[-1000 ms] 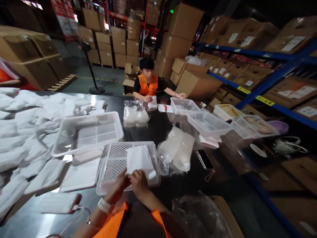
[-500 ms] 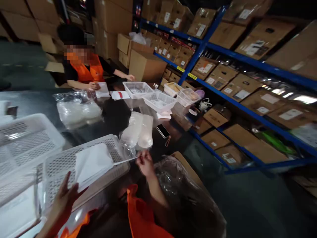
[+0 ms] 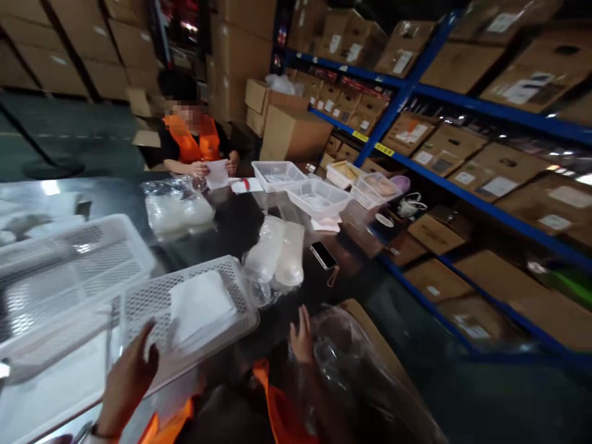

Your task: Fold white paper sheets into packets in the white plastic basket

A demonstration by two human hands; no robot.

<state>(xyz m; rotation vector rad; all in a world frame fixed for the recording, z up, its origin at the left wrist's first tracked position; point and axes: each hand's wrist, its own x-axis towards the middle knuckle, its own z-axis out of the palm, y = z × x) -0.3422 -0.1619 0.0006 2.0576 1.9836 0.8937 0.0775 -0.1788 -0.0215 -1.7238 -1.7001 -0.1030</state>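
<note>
A white perforated tray [image 3: 185,308] sits on the dark table [image 3: 231,225], holding a flat white packet [image 3: 201,305] in its middle; the left hand [image 3: 127,379] rests open on the tray's near edge, fingers spread, pinching nothing; right of the tray, the right hand [image 3: 301,336] hovers open beside a clear plastic bag [image 3: 365,376] — empty; beyond the tray lie clear bags of white pouches [image 3: 277,253]; across the table a person in an orange vest [image 3: 194,139] holds a paper.
</note>
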